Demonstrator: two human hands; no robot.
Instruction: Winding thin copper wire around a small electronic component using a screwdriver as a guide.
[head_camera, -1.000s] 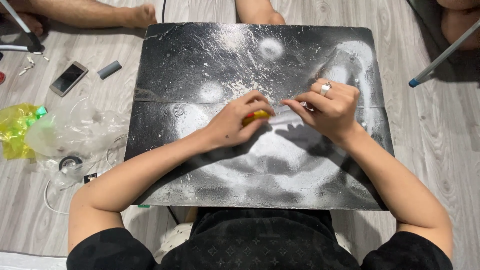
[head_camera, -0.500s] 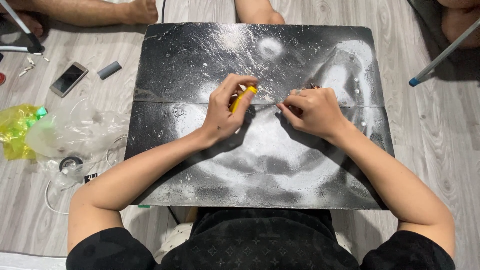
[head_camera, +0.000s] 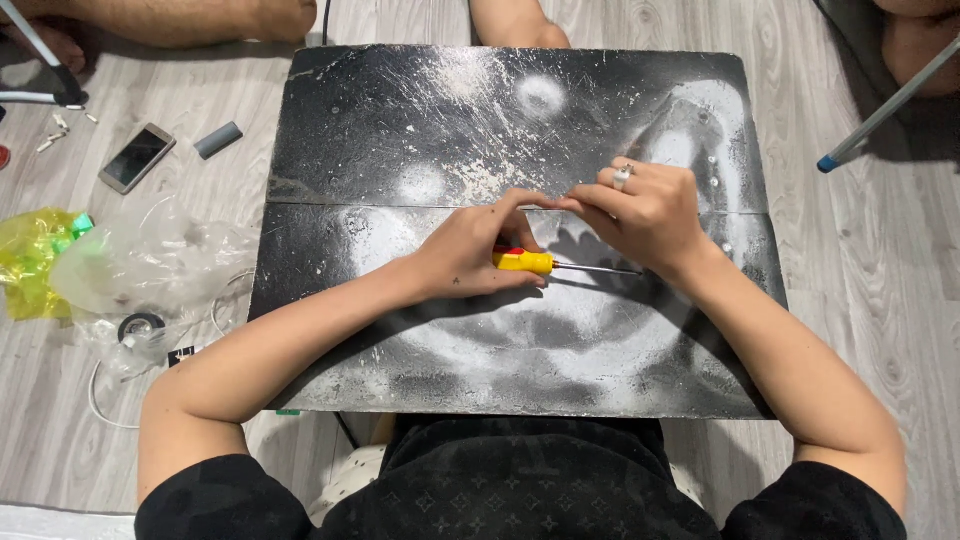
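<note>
Fingers (head_camera: 540, 203) of both hands meet over black speckled board (head_camera: 400, 110) on grey plank floor (head_camera: 880, 260).

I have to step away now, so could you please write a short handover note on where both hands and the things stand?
Left hand: closed around the yellow-handled screwdriver, whose shaft points right, low over the black board.
Right hand: fingertips pinched at the left hand's fingertips; whatever small piece they hold is too small to tell.
Beside the board on the floor: phone, clear plastic bag, tape roll.
Done and left: cannot be judged from this view.
</note>
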